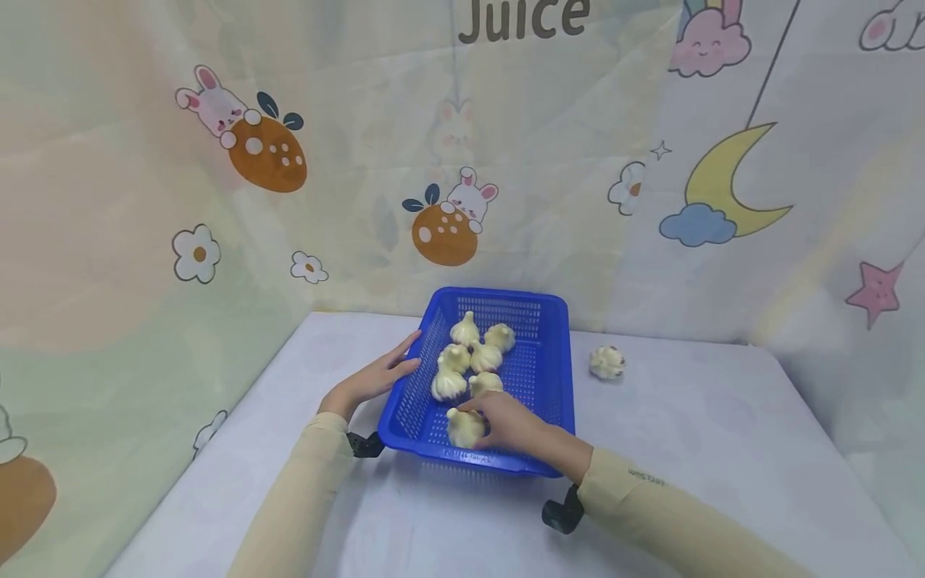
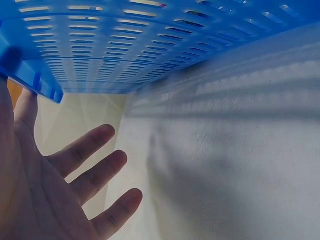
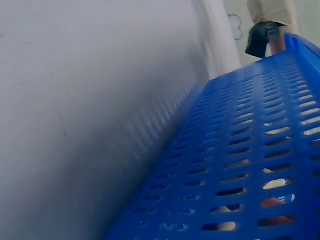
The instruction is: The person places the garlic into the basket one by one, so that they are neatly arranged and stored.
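Observation:
A blue plastic basket (image 1: 562,377) with slotted walls stands on the white table, several garlic bulbs (image 1: 486,357) lying inside it. Over the basket's near side reaches my right hand (image 1: 509,421), its thumb and fingers around a garlic bulb (image 1: 464,430) by the front wall. My left hand (image 1: 370,380) is at the basket's left rim, fingers spread and mostly straight. In the left wrist view its index finger (image 2: 27,107) touches the rim while the other fingers stand apart from the wall. The right wrist view shows the slotted wall (image 3: 235,155); the right hand is mostly hidden behind it.
One more garlic bulb (image 1: 607,363) lies on the table (image 1: 672,417) to the right of the basket. Behind the table hangs a printed cloth (image 1: 549,233) with rabbits, flowers and a moon. Black wrist devices (image 1: 564,510) sit under both forearms.

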The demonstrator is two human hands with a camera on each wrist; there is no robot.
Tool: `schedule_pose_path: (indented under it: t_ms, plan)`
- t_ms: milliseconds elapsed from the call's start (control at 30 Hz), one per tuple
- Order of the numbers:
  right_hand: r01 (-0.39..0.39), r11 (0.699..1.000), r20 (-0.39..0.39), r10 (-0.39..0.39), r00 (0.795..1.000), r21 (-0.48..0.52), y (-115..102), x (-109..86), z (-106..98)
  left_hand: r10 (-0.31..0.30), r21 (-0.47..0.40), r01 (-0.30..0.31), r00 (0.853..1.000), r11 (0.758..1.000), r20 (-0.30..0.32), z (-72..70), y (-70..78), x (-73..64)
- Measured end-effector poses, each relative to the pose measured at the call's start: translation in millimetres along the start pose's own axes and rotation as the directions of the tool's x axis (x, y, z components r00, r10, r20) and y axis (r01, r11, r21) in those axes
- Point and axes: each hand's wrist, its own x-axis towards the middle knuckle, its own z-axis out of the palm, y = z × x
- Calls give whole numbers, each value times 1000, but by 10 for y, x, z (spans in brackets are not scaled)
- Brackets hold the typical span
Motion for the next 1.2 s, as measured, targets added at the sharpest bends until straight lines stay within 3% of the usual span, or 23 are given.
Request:
schedule_pose_path:
  t_ms: [233,467,667,967,1200]
  plan:
    - [-6,1000,68,5,998,5,-76,64,18,0,0,0,1000,1000,-6,-30,-28,15]
    - [36,999,14,-36,999,-19,-127,107,99,19,-30,-18,1000,999,23,43,5,8]
    - [21,999,-35,-19,999,45,-98,140,127,-2,-4,2,1000,1000,-4,67,-11,51]
    - [-58,988,-40,65,997,140,-83,229,124,-14,4,14,1000,1000,-2,6,-20,49]
    - [-52,988,-52,60,997,143,-85,238,140,-9,-2,9,1000,1000,-2,4,-22,15]
